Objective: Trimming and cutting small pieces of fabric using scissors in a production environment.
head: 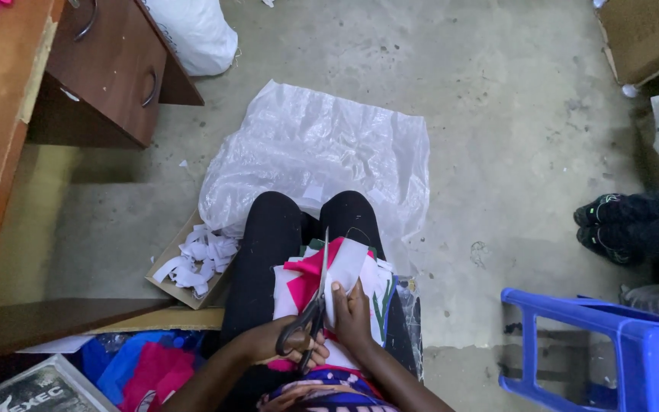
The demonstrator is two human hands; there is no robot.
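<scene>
Scissors (pixel 310 305) gripped by left hand (pixel 287 343), right hand (pixel 351 313) pinching white cloth (pixel 345 267) above concrete floor (pixel 497 152).

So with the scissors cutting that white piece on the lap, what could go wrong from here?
1. The right hand pinches the white fabric piece right beside the scissors that the left hand works, so a finger could get nicked.
2. The stack of fabric pieces rests loosely on the lap and might slide to the floor.
</scene>
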